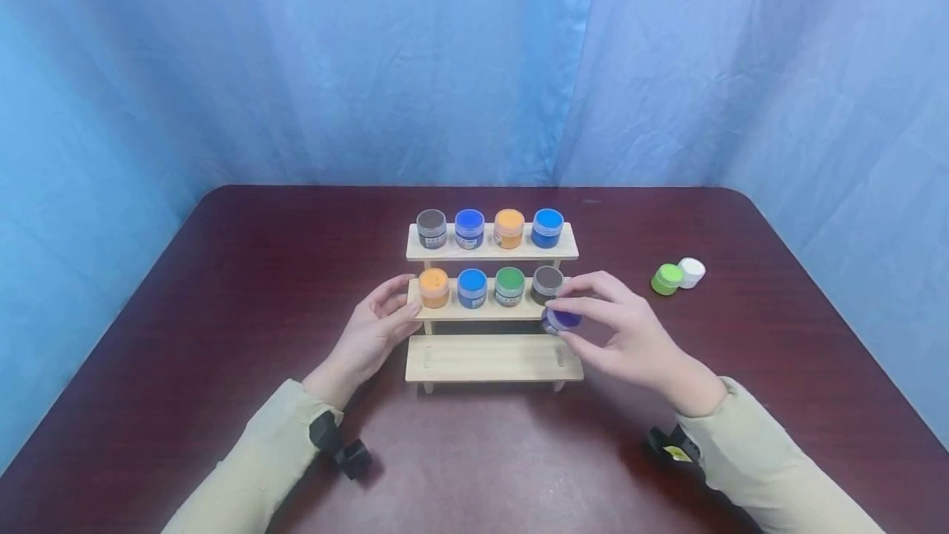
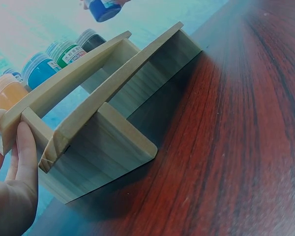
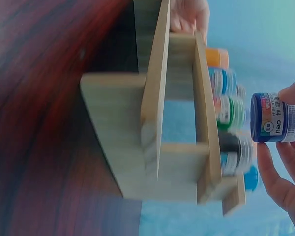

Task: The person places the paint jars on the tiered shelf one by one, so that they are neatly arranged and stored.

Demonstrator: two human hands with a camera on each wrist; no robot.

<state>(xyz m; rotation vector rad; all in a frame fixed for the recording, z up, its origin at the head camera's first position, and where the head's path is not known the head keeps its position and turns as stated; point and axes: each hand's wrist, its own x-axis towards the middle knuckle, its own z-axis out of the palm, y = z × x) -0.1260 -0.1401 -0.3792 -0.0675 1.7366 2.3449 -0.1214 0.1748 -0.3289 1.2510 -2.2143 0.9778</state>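
My right hand (image 1: 619, 324) pinches a dark blue paint jar (image 3: 270, 118) between thumb and fingers. The jar is in the air, above the right part of the bottom step and in front of the black jar (image 1: 548, 284). With my left hand (image 1: 374, 332) I grip the left end of the middle step of a three-step wooden rack (image 1: 493, 359). Along that step stand an orange jar (image 1: 433, 288), a blue jar (image 1: 471, 288), a green jar (image 1: 510, 287) and the black one. The bottom step holds nothing.
On the top step stand a dark jar (image 1: 432, 229), a royal blue jar (image 1: 469, 229), an orange jar (image 1: 509, 228) and a blue jar (image 1: 547, 227). A light green jar (image 1: 666, 279) and a white jar (image 1: 692, 272) are on the dark red table (image 1: 222, 287) at right.
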